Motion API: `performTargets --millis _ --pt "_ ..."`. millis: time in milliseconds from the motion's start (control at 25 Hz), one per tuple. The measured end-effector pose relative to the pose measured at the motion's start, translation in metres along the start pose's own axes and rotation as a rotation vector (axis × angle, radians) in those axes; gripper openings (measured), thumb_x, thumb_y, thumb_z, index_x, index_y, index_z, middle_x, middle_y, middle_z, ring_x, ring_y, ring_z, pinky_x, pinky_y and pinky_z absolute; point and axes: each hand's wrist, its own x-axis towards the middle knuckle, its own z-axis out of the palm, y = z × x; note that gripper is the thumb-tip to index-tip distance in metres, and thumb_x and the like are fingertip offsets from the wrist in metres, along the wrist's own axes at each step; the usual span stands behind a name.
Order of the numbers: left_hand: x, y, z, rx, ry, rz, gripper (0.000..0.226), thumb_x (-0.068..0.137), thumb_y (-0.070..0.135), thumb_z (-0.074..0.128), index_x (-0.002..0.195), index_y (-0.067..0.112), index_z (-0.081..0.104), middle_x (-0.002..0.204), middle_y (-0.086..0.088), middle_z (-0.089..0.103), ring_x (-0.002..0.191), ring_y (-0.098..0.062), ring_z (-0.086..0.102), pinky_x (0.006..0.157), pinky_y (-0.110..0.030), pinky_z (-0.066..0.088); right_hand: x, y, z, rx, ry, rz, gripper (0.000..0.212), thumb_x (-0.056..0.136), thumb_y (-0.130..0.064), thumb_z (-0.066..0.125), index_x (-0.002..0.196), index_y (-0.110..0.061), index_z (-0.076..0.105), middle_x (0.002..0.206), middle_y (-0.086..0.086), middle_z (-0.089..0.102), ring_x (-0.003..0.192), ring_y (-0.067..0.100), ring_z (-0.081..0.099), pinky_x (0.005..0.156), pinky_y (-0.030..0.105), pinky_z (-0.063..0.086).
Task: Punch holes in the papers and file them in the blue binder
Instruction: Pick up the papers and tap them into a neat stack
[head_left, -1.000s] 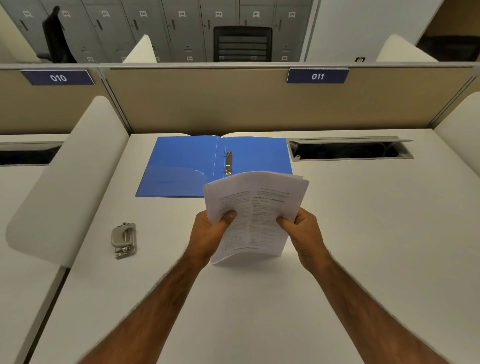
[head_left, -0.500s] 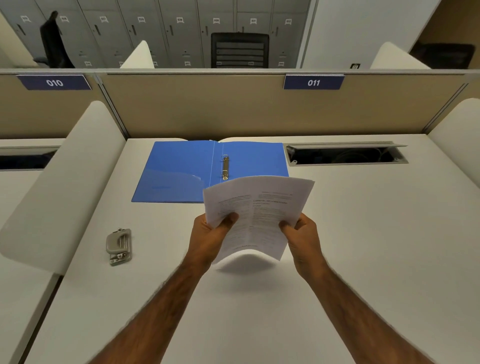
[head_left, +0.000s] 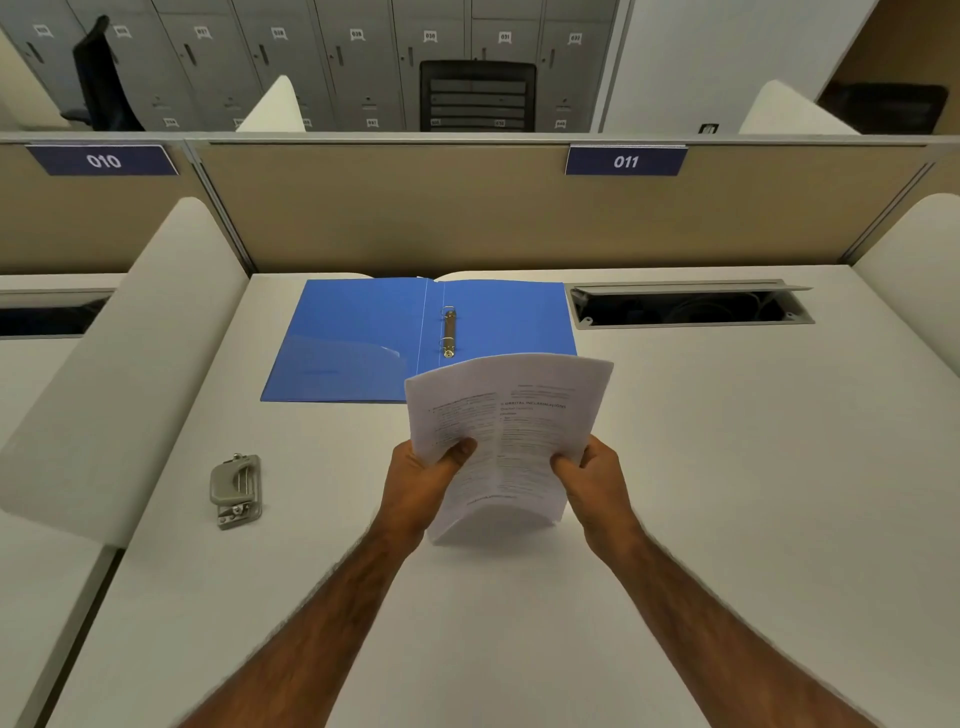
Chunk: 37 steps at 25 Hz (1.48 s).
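The grey metal hole punch lies flat on the white desk surface, well apart from the grip, to its left and at about the same depth as the hands. Its long axis runs roughly front to back, with the lever hinge end toward the person. Nothing touches it.

The left hand is the nearer hand to the punch. It is closed on the left edge of the sheaf of white printed papers, thumb on the printed face and fingers hidden behind the sheets. The papers stand nearly upright, tilted slightly, clear of the desk or just above it; contact at the lower edge cannot be confirmed. The long axis of the sheaf runs up and away from the grip, and the lower edge bows toward the person.

Beyond the grip, the open blue plastic ring binder lies flat, with its metal ring mechanism running front to back. The top of the sheaf overlaps the binder's right panel in view but is not touching it. Whether the rings are open cannot be determined.

The right hand is closed on the right edge of the same sheaf, thumb in front.

Judgement: no holes are visible in the sheets, so punching comes first. That move goes left from the grip, and the left hand is better placed to reach the punch while the right hand retains the sheaf.
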Motion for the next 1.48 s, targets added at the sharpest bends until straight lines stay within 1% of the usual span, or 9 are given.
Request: performTargets --millis 120,280,520,680,800,960,1120,1320,1480 --pt "-0.003 -0.005 0.001 -0.012 0.009 -0.043 0.024 0.086 0.024 0.072 0.11 0.026 0.067 0.104 0.001 0.072 0.097 -0.024 0.068 0.086 -0.043 0.059 -0.002 0.003 0.002 -0.051 -0.026 0.009 0.029 0.093 -0.003 0.056 0.112 -0.022 0.065 0.101 -0.004 0.071 0.095 0.015 0.067 0.075 0.021 0.057" --pt "-0.001 0.002 0.0 0.014 0.009 -0.005 0.028 0.087 0.025 0.071 0.114 0.022 0.066 0.105 0.0 0.071 0.094 -0.023 0.068 0.084 -0.042 0.059 -0.001 -0.003 0.0 -0.046 0.001 -0.017 0.027 0.093 -0.003 0.053 0.102 -0.025 0.067 0.097 -0.005 0.072 0.092 0.013 0.068 0.076 0.025 0.058" --pt "0.004 0.007 -0.004 -0.005 0.029 0.056 0.035 0.086 0.023 0.072 0.119 0.019 0.065 0.105 0.0 0.071 0.095 -0.022 0.067 0.081 -0.038 0.058 0.003 -0.004 -0.004 0.007 0.018 -0.064 0.026 0.094 -0.005 0.058 0.108 -0.025 0.067 0.103 -0.002 0.072 0.096 0.017 0.068 0.084 0.031 0.058" --pt "0.001 -0.004 0.002 0.003 0.01 0.002 0.025 0.089 0.024 0.069 0.112 0.029 0.064 0.102 0.004 0.071 0.093 -0.021 0.068 0.079 -0.036 0.06 -0.001 0.004 -0.001 -0.014 -0.002 -0.026 0.027 0.095 -0.007 0.057 0.106 -0.03 0.066 0.103 -0.004 0.072 0.099 0.018 0.067 0.086 0.032 0.058" --pt "0.003 0.002 0.0 -0.027 -0.004 -0.021 0.02 0.089 0.026 0.069 0.109 0.023 0.068 0.099 0.003 0.075 0.089 -0.021 0.072 0.071 -0.031 0.061 0.002 0.003 -0.006 -0.004 -0.009 -0.019 0.023 0.095 -0.01 0.057 0.104 -0.027 0.069 0.102 -0.002 0.075 0.096 0.021 0.071 0.085 0.037 0.06" --pt "0.019 0.012 -0.012 -0.078 -0.105 -0.175 0.029 0.09 0.03 0.067 0.118 0.021 0.067 0.107 -0.002 0.075 0.095 -0.028 0.073 0.083 -0.053 0.058 0.013 -0.005 -0.015 0.0 -0.075 0.08 0.018 0.094 -0.011 0.057 0.106 -0.016 0.069 0.105 -0.002 0.075 0.093 0.024 0.073 0.087 0.046 0.06" --pt "0.027 0.018 -0.019 -0.143 -0.148 -0.327 0.03 0.092 0.022 0.065 0.122 0.019 0.066 0.112 -0.006 0.074 0.103 -0.032 0.071 0.093 -0.059 0.052 0.016 -0.011 -0.017 0.031 -0.14 0.158 0.017 0.094 -0.013 0.058 0.107 -0.014 0.069 0.107 0.0 0.076 0.094 0.027 0.074 0.089 0.052 0.058" --pt "0.025 0.026 -0.018 -0.101 -0.159 -0.22 0.03 0.093 0.028 0.064 0.122 0.025 0.064 0.112 -0.002 0.073 0.103 -0.031 0.07 0.089 -0.058 0.054 0.016 -0.017 -0.016 0.032 -0.17 0.106 0.02 0.092 -0.011 0.064 0.109 -0.02 0.069 0.109 -0.002 0.075 0.096 0.027 0.072 0.089 0.049 0.059" --pt "0.02 0.032 -0.014 -0.037 -0.113 -0.073 0.03 0.091 0.034 0.065 0.12 0.024 0.064 0.108 -0.001 0.073 0.099 -0.027 0.07 0.084 -0.05 0.058 0.016 -0.019 -0.016 0.048 -0.152 0.037 0.026 0.091 -0.007 0.063 0.114 -0.016 0.069 0.11 0.003 0.074 0.1 0.027 0.07 0.089 0.045 0.059"
